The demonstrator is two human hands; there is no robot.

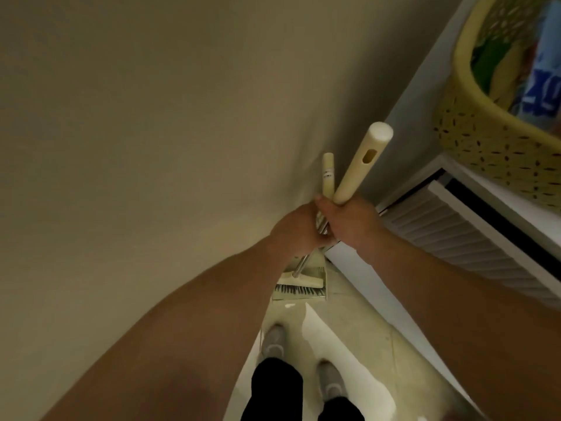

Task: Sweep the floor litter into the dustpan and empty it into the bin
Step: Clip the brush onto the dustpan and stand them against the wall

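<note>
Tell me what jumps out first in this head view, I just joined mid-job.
Two cream handles stand up at centre, gripped by both hands: the left hand low on the metal shafts, the right hand beside it at the handle bases. Below them the broom head sits in the dustpan on the floor by the wall. A yellow perforated basket sits on the white unit, upper right.

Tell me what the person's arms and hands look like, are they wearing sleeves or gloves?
No sleeves or gloves show. Both forearms are bare right up to the picture's edge. The left hand and right hand are bare too, with no watch, ring or bracelet in view. The fingers are mostly hidden.
</note>
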